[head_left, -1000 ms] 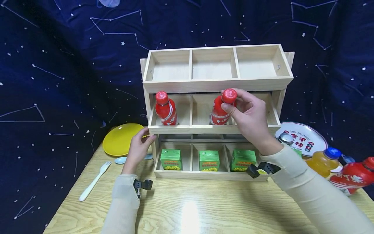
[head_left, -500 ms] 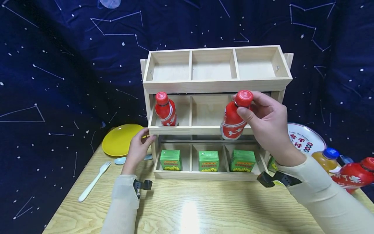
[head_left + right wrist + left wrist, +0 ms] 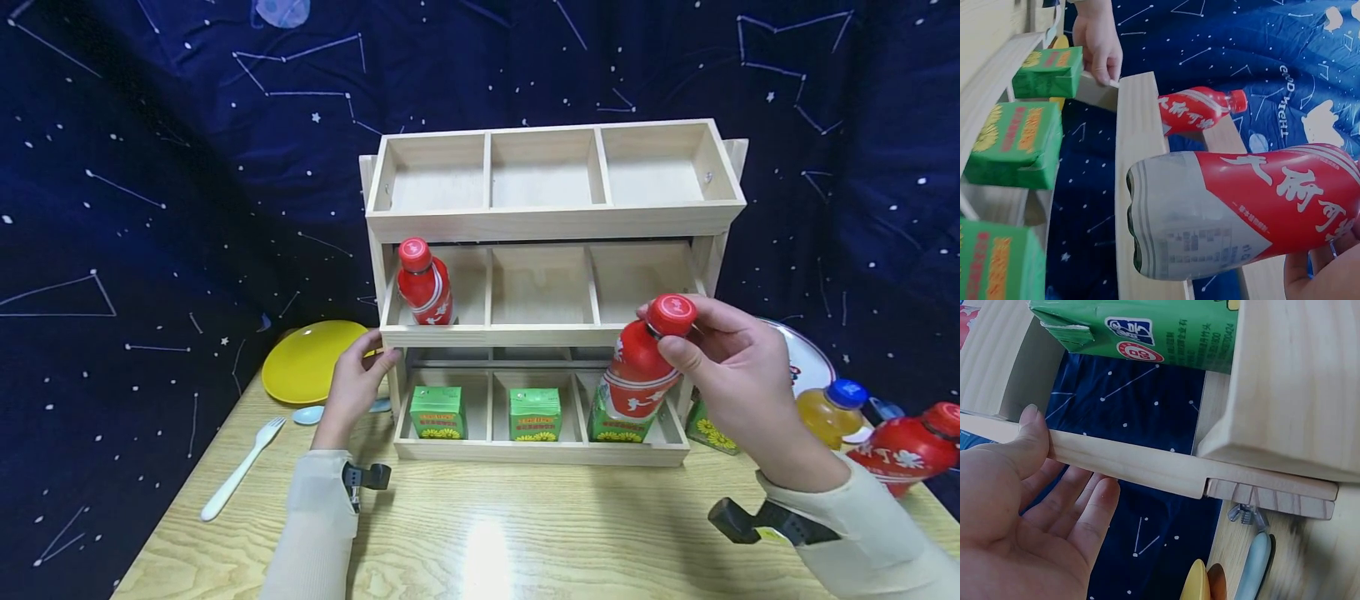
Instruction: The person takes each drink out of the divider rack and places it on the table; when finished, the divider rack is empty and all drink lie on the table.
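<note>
My right hand (image 3: 738, 375) pinches a red-capped soda bottle (image 3: 640, 372) near its neck, in front of the wooden rack's (image 3: 540, 335) right side. In the right wrist view the bottle (image 3: 1235, 212) lies across the picture, red label and pale base showing. My left hand (image 3: 356, 385) grips the rack's left side post (image 3: 1122, 464), thumb on one side and fingers on the other. Another red soda bottle (image 3: 426, 283) stands in the middle tier's left compartment. Green drink cartons stand in the bottom tier: left (image 3: 438, 412), middle (image 3: 535, 414) and right (image 3: 617, 421), the last partly hidden behind the held bottle.
Left of the rack are a yellow plate (image 3: 309, 367), a white fork (image 3: 243, 469) and a light blue spoon (image 3: 307, 414). To the right lie a white plate (image 3: 804, 358), an orange drink bottle (image 3: 831, 410), another red bottle (image 3: 911, 448) and a green carton (image 3: 708, 429).
My right hand has lifted the red soda bottle out of the middle tier and moved it right, down and toward me. My left hand stays at the rack's post.
</note>
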The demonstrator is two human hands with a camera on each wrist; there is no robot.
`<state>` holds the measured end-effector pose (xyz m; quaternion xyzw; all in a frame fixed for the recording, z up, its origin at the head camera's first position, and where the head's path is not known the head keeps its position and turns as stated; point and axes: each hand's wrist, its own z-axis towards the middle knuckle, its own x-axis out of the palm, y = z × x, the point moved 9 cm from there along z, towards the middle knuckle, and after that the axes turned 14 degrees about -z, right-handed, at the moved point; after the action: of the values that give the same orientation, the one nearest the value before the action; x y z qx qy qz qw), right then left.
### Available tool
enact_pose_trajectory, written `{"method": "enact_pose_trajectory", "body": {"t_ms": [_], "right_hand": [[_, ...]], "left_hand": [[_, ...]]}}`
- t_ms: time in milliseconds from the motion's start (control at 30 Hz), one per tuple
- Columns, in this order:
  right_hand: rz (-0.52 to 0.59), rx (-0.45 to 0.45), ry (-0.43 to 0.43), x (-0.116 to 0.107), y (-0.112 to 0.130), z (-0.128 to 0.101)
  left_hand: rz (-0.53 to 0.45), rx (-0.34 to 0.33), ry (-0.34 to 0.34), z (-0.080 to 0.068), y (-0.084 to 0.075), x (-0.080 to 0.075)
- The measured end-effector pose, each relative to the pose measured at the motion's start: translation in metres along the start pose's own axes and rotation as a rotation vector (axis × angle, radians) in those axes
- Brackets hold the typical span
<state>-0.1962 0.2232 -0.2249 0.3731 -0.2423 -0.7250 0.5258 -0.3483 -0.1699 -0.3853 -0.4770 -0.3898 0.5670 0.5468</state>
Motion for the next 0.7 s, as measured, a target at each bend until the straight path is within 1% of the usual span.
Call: {"method": "enact_pose_trajectory", "body": {"t_ms": [33,133,267,367,433,467,533,600,667,700], "right_hand": [[-0.012,0.017,-0.008,-0.004,-0.003,-0.003],[-0.052,0.063,-0.033,-0.015,-0.011,-0.014],[-0.009,0.071,-0.049,-0.028,-0.018,-0.025],[0.011,0.087,-0.070,-0.039,-0.025,-0.034],[-0.043,0.112,-0.094,-0.048,-0.032,-0.040],[-0.110,0.125,-0.102,-0.052,-0.035,-0.043],[-0.154,0.159,-0.132,-0.061,-0.043,-0.051],[-0.185,0.175,-0.152,-0.068,-0.050,-0.058],[-0.151,0.183,-0.171,-0.074,-0.058,-0.065],[-0.114,0.190,-0.178,-0.077,-0.062,-0.068]], "left_hand": [[-0.002,-0.002,-0.002,0.002,0.005,-0.001],[0.003,0.005,-0.001,0.002,0.007,-0.001],[-0.002,0.010,0.001,0.002,0.007,0.000],[0.000,0.000,-0.001,0.002,0.008,0.000],[0.006,-0.013,-0.006,0.002,0.009,-0.001],[0.005,-0.015,-0.008,0.002,0.008,-0.002],[-0.001,-0.017,-0.007,0.001,0.005,-0.001],[-0.014,-0.016,-0.003,-0.002,-0.003,0.001],[-0.026,-0.014,0.000,-0.005,-0.013,0.003],[-0.024,-0.018,0.000,-0.007,-0.018,0.004]]}}
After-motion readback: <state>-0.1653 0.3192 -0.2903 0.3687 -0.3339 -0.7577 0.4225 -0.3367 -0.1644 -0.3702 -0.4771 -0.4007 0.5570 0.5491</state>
